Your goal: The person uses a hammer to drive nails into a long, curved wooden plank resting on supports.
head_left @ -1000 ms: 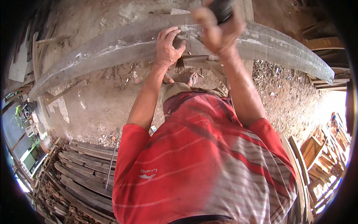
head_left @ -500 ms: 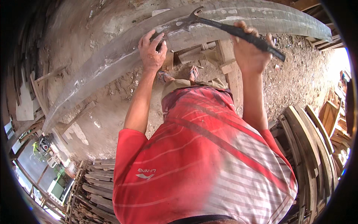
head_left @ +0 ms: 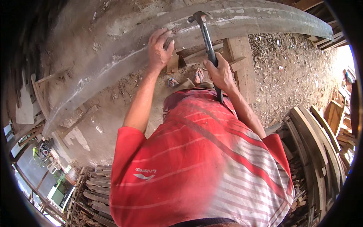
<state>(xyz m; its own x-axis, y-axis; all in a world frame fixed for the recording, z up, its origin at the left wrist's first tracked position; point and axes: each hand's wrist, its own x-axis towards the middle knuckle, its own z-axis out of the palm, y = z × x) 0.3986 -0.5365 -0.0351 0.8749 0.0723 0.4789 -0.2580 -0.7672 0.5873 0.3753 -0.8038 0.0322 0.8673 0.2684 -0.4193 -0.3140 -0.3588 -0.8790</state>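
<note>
My right hand (head_left: 221,73) is wrapped round the dark handle of a claw hammer (head_left: 207,38). The hammer stands nearly upright in the picture, its head over a long, curved grey wooden piece (head_left: 242,24) that looks like a narrow boat hull. To the left of the hammer head, my left hand (head_left: 160,51) lies against the near edge of the grey piece. Its fingers are bent and the thumb is apart from them; I see nothing held in it. Whether the hammer head touches the wood I cannot tell.
A wooden plank (head_left: 242,72) juts from under the grey piece towards me, with smaller blocks beside it. Curved timbers (head_left: 312,151) are stacked at the right, and more boards (head_left: 100,193) lie lower left. Wood chips (head_left: 291,83) litter the ground.
My right hand has come left and nearer my body, and the hammer has swung from slanting to almost upright, its head turned. My left hand has shifted slightly right, its fingers closer together.
</note>
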